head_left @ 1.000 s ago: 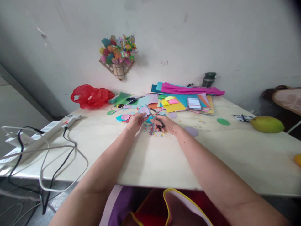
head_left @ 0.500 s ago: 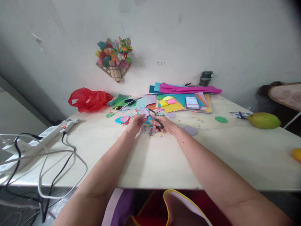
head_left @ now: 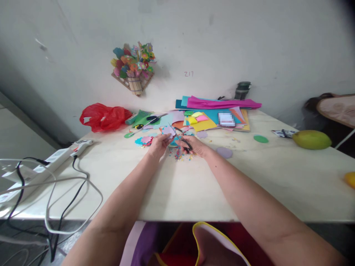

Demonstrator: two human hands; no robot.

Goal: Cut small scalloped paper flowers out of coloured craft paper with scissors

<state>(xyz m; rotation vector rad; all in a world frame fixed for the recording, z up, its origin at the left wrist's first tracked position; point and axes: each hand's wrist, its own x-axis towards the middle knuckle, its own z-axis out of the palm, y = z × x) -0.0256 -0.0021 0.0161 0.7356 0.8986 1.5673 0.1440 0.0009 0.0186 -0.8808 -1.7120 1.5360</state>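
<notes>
My left hand (head_left: 160, 145) pinches a small lilac paper piece (head_left: 168, 131) between thumb and fingers. My right hand (head_left: 194, 145) is closed around the black handles of a pair of scissors (head_left: 188, 146), whose blades point up and left beside the lilac paper. Whether the blades touch the paper I cannot tell. Tiny coloured paper scraps (head_left: 180, 154) lie on the table below both hands. Left of my left hand are scalloped paper flowers (head_left: 144, 140) in blue, pink and red. A lilac paper circle (head_left: 224, 152) lies right of my right hand.
Coloured paper sheets (head_left: 206, 123) and a second pair of scissors (head_left: 153, 119) lie behind my hands. A red plastic bag (head_left: 104, 117) sits at the back left, a power strip (head_left: 36, 171) with cables at the left. A green mango (head_left: 312, 139) rests at the right.
The view has shifted very slightly. Both hands stay in nearly the same place, still holding the lilac paper and the scissors.
</notes>
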